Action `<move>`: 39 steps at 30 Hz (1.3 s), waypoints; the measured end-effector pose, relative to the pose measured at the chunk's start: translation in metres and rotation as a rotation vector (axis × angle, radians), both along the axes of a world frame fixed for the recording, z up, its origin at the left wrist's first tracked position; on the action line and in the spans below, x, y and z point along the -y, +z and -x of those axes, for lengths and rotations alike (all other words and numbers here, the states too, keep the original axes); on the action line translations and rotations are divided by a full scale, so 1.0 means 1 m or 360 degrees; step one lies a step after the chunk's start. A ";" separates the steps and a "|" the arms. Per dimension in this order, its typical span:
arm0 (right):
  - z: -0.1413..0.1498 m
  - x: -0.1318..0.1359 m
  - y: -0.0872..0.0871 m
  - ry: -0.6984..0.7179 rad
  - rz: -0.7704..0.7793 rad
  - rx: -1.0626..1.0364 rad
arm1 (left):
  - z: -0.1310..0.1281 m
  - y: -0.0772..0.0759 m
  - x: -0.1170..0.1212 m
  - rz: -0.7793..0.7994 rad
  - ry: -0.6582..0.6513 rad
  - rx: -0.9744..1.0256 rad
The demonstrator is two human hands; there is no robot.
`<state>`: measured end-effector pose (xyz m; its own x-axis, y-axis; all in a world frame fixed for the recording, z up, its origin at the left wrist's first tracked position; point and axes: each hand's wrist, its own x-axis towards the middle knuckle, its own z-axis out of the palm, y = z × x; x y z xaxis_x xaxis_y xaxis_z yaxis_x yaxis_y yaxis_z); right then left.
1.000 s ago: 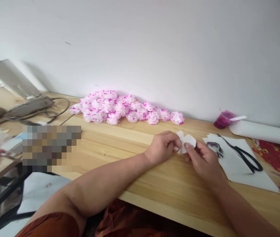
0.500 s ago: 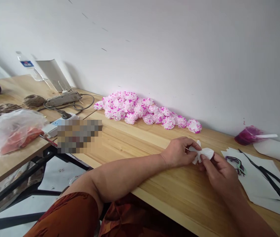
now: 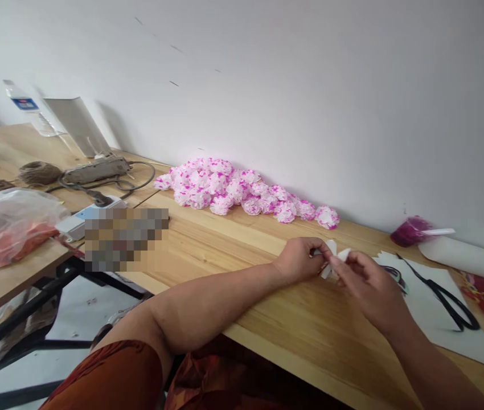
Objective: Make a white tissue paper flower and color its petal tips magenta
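A small piece of folded white paper [image 3: 331, 248] is pinched between my two hands above the wooden table. My left hand [image 3: 299, 259] grips it from the left, thumb and fingers pressed together. From the right, my right hand [image 3: 364, 282] pinches its other side, with a pale tip sticking up over the thumb. My fingers hide part of the paper. Beyond my hands, along the wall, lies a heap of white and pink paper flowers [image 3: 218, 185]. Close to my right hand are black scissors [image 3: 442, 296] on a stack of white paper sheets [image 3: 476, 341].
A cup of purple liquid [image 3: 408, 230] with a white handle and a white roll [image 3: 472, 259] sit at the back right. Leftward are a power strip [image 3: 92, 218], cables, a twine ball [image 3: 39, 172], a plastic bag [image 3: 11, 228] and a bottle [image 3: 31, 108]. The table's front edge borders my lap.
My right hand has shifted its hold, and the white paper now looks narrower and more folded between my fingers. The view has turned slightly to the right.
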<state>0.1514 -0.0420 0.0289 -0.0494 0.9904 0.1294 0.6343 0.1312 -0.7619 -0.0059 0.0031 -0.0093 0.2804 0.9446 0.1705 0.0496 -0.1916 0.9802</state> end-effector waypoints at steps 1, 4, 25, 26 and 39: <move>0.003 0.000 0.001 -0.0036 -0.0045 0.0072 | 0.000 0.001 0.000 0.0077 0.0001 0.0051; 0.011 -0.002 -0.002 -0.0040 -0.0135 -0.0023 | 0.001 0.004 -0.001 0.0366 0.0004 0.0367; 0.002 -0.002 -0.024 0.0098 -0.0653 0.0081 | 0.003 0.008 0.002 0.0649 -0.0020 0.0575; 0.002 -0.002 -0.024 0.0110 -0.0684 0.0096 | 0.003 0.008 0.003 0.0666 -0.0024 0.0592; 0.002 0.000 -0.022 0.0146 -0.0720 0.0022 | 0.003 0.010 0.004 0.0826 -0.0076 0.0638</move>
<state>0.1492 -0.0421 0.0070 -0.1388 0.8259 0.5464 0.6146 0.5045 -0.6065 -0.0089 -0.0010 0.0003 0.3335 0.9204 -0.2042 -0.3354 0.3182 0.8867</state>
